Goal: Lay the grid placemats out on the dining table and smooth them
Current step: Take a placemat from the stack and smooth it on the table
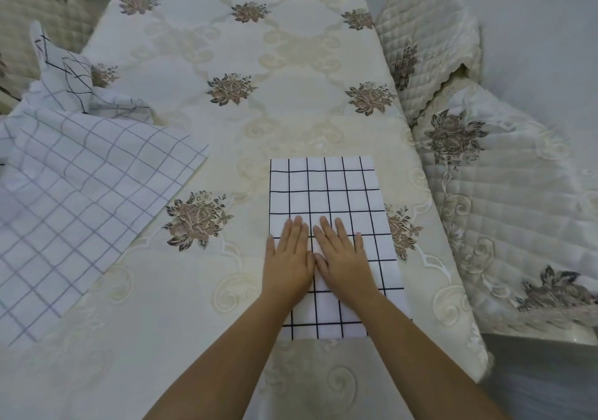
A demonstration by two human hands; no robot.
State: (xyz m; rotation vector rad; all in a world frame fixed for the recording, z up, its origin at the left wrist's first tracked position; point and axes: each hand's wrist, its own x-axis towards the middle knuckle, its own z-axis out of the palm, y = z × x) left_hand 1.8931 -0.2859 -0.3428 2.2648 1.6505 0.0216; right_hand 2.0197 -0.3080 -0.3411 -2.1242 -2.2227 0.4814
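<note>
Mat [326,186] lies flat on the table [259,47], near the person's edge & right of centre, long side running away from them. It sits square w/ the table, likely so it can serve as a place setting. Left hand [288,254] and right hand [343,254] rest palm-down on its near half, fingers straight and close together, thumbs touching; nothing pinched. Left hand is at the mat's left edge, right hand about mid-width. Flat palms prob. spread the pressure, so the cloth flattens w/o bunching. The far half looks smooth.

A pile [81,186] of more grid cloths sits at the table's left side, well apart, w/ a crumpled one [64,76] behind it, prob. parked within reach for the next places. Judged step: smoothing the one laid mat; the others not yet laid.
</note>
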